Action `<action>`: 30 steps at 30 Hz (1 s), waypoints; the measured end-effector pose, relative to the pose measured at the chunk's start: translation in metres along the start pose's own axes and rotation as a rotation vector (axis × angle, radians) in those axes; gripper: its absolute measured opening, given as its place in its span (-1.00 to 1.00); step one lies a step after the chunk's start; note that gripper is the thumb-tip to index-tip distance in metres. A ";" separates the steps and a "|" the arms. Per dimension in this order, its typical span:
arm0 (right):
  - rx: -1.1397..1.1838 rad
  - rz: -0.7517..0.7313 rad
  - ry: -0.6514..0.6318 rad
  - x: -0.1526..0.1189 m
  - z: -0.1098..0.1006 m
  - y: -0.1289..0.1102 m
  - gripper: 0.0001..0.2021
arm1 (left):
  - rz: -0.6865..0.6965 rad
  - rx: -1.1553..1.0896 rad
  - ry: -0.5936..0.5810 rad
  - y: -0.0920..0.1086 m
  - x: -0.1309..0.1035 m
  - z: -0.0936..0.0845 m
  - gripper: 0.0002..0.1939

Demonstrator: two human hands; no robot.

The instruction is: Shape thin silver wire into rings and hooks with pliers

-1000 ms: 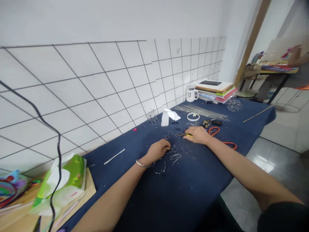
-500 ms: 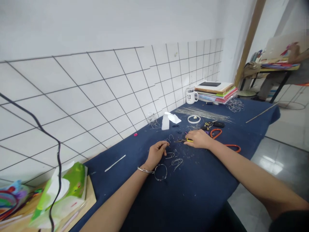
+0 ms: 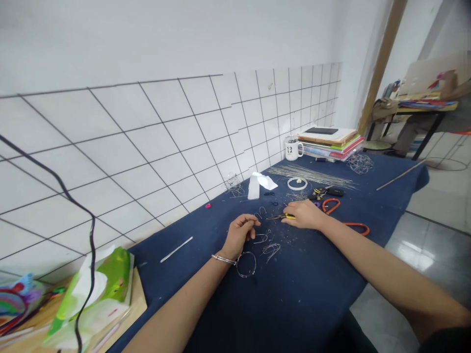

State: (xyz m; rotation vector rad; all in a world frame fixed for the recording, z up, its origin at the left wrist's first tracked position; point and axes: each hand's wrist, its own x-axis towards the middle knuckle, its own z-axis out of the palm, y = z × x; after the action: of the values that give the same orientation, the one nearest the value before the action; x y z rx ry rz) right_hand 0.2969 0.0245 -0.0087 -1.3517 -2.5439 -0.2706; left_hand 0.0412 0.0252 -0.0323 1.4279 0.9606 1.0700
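My left hand [image 3: 240, 236] hovers over the dark blue cloth with thumb and fingertips pinched together. What lies in the pinch is too fine to make out. Just beyond the fingertips is a thin curved wire [image 3: 262, 211]; whether it touches them I cannot tell. My right hand [image 3: 303, 214] is closed around pliers with yellow handles [image 3: 290, 216], their dark jaws pointing left toward my left hand. Bent wire pieces [image 3: 271, 251] lie below the hands. A metal bangle sits on my left wrist, and a wire ring [image 3: 246, 264] is beside it.
Straight wires [image 3: 312, 175], a white ring [image 3: 297, 184], black cutters [image 3: 327, 192] and an orange-handled tool [image 3: 332, 205] lie beyond my right hand. A mug [image 3: 292, 148] and stacked books [image 3: 329, 142] stand farther back. Left are tissues [image 3: 117, 274] and a hanging cable [image 3: 91, 245]. Another person sits at the far right.
The view has shifted slightly. My left fingertips have moved a little right, closer to the pliers' tip. The right hand keeps its hold on the pliers.
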 end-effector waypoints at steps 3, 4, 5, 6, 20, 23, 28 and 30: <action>-0.001 0.005 0.004 0.001 0.001 0.000 -0.61 | -0.011 -0.048 0.024 0.000 0.001 0.000 -0.74; -0.001 0.005 0.005 0.001 0.001 0.000 -0.61 | -0.014 -0.053 0.031 0.000 0.001 0.000 -0.74; 0.000 0.004 0.008 0.001 0.001 0.000 -0.61 | -0.017 -0.052 0.036 0.000 0.001 0.000 -0.73; 0.002 0.002 0.014 0.001 0.001 0.000 -0.61 | -0.019 -0.048 0.039 0.001 0.001 0.000 -0.72; 0.033 -0.041 0.121 0.001 -0.004 -0.003 -0.61 | 0.028 -0.031 -0.033 0.005 0.003 0.001 -0.70; 0.023 -0.052 0.143 0.001 -0.004 -0.003 -0.63 | 0.016 -0.043 -0.024 0.003 0.004 0.000 -0.69; -0.057 -0.067 0.226 0.002 -0.007 -0.008 -0.67 | -0.018 -0.127 -0.057 0.007 0.006 -0.003 -0.69; -0.099 -0.070 0.268 0.002 -0.009 -0.011 -0.67 | -0.030 -0.148 -0.101 0.011 0.006 -0.005 -0.69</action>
State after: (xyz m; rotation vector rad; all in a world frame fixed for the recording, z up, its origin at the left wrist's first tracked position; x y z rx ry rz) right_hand 0.2872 0.0175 0.0004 -1.1707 -2.3826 -0.5586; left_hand 0.0380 0.0312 -0.0204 1.3299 0.8111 1.0156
